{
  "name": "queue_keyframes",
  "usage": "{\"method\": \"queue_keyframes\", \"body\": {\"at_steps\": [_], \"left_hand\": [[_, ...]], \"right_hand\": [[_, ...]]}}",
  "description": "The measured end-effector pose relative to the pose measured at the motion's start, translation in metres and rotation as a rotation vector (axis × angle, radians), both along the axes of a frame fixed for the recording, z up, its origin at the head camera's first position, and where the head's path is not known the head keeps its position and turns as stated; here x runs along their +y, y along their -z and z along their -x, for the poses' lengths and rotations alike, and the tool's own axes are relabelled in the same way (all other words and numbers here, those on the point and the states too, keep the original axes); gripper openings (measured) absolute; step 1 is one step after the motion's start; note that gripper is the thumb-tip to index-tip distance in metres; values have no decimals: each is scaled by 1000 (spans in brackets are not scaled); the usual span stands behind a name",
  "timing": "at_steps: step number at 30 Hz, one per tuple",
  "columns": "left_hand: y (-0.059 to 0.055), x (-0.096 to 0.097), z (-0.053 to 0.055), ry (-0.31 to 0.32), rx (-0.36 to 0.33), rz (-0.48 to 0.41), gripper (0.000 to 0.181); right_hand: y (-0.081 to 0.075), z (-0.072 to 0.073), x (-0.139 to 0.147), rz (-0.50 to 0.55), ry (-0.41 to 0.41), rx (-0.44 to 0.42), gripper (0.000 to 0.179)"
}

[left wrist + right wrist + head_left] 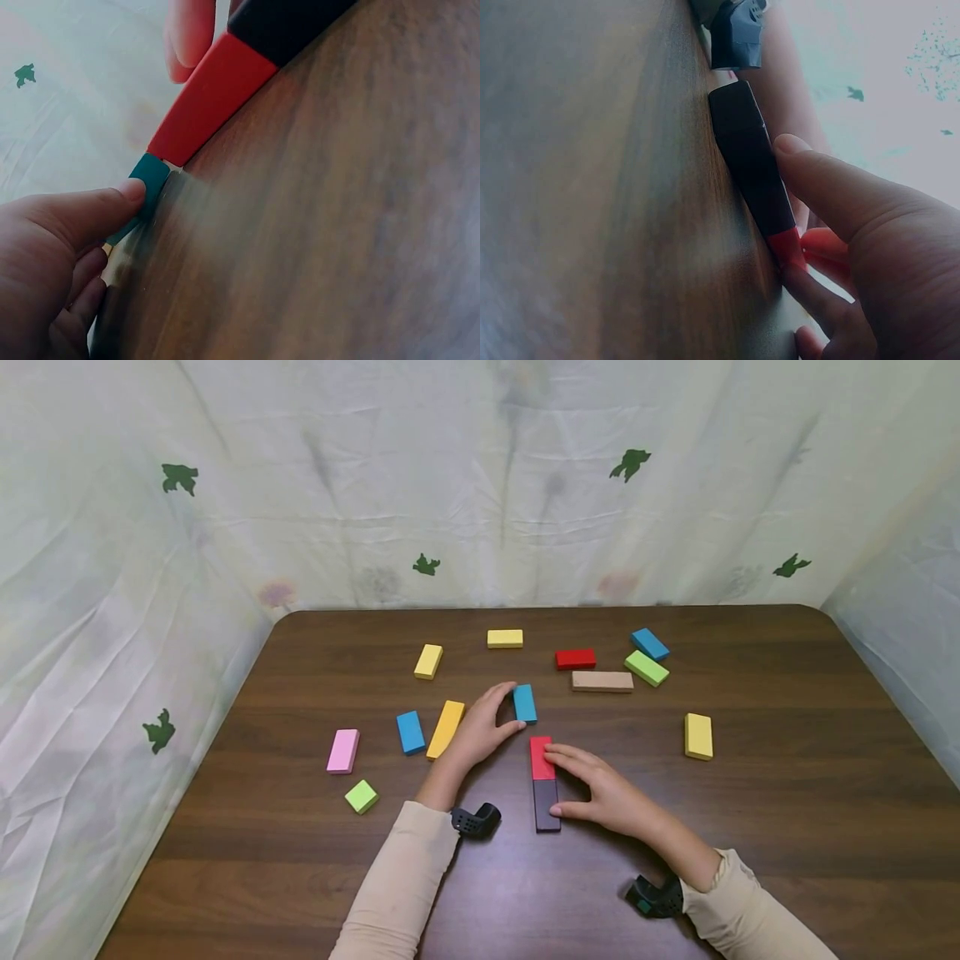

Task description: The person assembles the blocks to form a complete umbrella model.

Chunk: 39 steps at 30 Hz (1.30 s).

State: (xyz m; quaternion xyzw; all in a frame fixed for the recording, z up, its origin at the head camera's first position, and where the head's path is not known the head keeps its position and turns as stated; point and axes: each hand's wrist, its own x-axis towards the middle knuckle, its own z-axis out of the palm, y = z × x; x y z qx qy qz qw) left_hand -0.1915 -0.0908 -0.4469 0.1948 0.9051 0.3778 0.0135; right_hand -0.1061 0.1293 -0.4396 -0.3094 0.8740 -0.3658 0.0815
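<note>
Head: red rectangular block (539, 765), looks like painted wood. Dark rectangular block (547, 806), same sort, butts the red block's near end; blue rectangular block (526, 704) lies just beyond its far end, gap between. Left hand (476, 727) pinches the blue block, thumb at near end. Right hand (603, 789) has thumb and fingers spread — touching dark and red.

Left wrist: thumb on the blue block; probably light, stiff, tough.

Right wrist: thumb on the dark block's flank — smooth, might slip; grip mid-sides.
</note>
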Motion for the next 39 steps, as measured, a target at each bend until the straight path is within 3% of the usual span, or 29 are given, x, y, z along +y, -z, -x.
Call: {"method": "queue_keyframes", "body": {"at_steps": [7,20,39], "left_hand": [[0,0,-1,48,31,0,54],[1,0,-2,47,23,11,44],[2,4,-5,101,69,95,46]], "right_hand": [[0,1,0,5,-3,2,69],[1,0,0,2,-1,4,70],[1,0,0,19,0,4,69]]}}
